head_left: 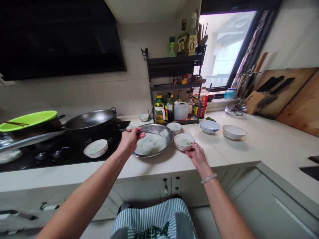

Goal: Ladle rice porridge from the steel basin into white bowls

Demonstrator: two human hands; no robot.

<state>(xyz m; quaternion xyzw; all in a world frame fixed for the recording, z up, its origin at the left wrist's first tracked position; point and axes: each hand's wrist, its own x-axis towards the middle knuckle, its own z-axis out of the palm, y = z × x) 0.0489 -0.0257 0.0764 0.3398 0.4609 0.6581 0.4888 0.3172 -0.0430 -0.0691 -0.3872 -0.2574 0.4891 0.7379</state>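
Note:
My left hand (130, 139) is closed on the handle of a metal ladle (163, 133) that reaches over a wide metal basin (169, 136) of pale porridge on the counter. To the basin's right, my right hand (196, 155) pinches the near rim of a small white bowl (183, 141) that holds some porridge. Another small bowl (173, 127) stands just behind it.
A dark wok (91, 120) and a green plate (28, 119) sit on the black stove at left, with a white bowl (96, 148) in front. Two more bowls (234, 131) stand at right. A condiment rack (174, 89), knife block and cutting boards line the back.

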